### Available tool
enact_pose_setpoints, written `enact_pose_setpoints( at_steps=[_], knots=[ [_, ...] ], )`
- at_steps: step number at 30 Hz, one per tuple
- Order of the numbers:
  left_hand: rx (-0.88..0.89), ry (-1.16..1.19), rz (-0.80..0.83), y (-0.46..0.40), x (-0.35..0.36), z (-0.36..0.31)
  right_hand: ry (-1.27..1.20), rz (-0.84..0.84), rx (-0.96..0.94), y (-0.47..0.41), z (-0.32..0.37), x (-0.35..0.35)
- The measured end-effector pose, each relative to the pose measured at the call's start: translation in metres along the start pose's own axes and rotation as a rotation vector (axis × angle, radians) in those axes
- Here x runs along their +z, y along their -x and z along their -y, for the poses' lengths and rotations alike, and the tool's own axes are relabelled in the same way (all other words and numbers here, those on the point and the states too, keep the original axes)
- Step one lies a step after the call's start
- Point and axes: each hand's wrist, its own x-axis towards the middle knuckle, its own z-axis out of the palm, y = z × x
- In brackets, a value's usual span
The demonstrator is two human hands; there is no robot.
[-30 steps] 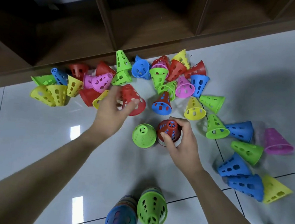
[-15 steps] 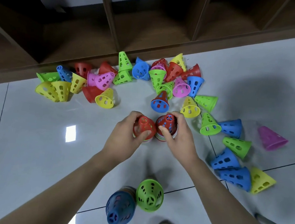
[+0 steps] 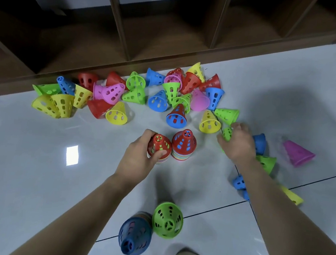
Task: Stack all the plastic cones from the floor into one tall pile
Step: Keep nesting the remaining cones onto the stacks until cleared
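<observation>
No readable text, labels, brand marks, nos. or signs anywhere; plastic cones (image 3: pixel 116 114) plain w/ cut-out holes only; floor (image 3: pixel 26 176) tiles & wooden shelf (image 3: pixel 119 41) unmarked.

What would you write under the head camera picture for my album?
Left hand grips a red-topped cone stack while the right hand reaches for a green cone on the floor.

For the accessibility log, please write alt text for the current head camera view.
A person's left hand grips a red-topped cone stack beside a second red-topped stack on a grey tiled floor, while the right hand reaches onto a loose green cone. Many coloured cones lie scattered along a wooden shelf unit.
</observation>
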Motion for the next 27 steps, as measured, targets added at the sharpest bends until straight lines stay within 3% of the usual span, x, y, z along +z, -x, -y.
enact_pose_setpoints(
  at_steps=[7, 13, 15, 17, 20, 24, 27],
  knots=[
    [-0.003, 0.004, -0.009, 0.001, 0.002, 0.0, -0.073, -0.008, 0.002, 0.019, 0.004, 0.021],
    [-0.013, 0.008, -0.01, 0.001, 0.002, -0.001, 0.311, 0.087, 0.1, 0.039, 0.012, 0.008],
    [-0.029, -0.005, -0.008, 0.001, 0.002, -0.003, 0.19, 0.1, 0.138, 0.043, 0.019, -0.003],
    [-0.042, -0.011, 0.005, 0.0, 0.002, -0.005, -0.146, 0.014, 0.137, 0.048, 0.029, -0.017],
    [-0.053, -0.025, 0.016, -0.003, 0.001, -0.007, -0.521, -0.193, -0.095, 0.062, 0.053, -0.044],
    [-0.069, -0.034, 0.027, -0.005, 0.0, -0.008, -0.697, -0.252, -0.307, 0.086, 0.086, -0.063],
    [-0.077, -0.023, 0.024, -0.005, -0.001, -0.008, -0.66, -0.258, -0.386, 0.096, 0.096, -0.053]
  ],
)
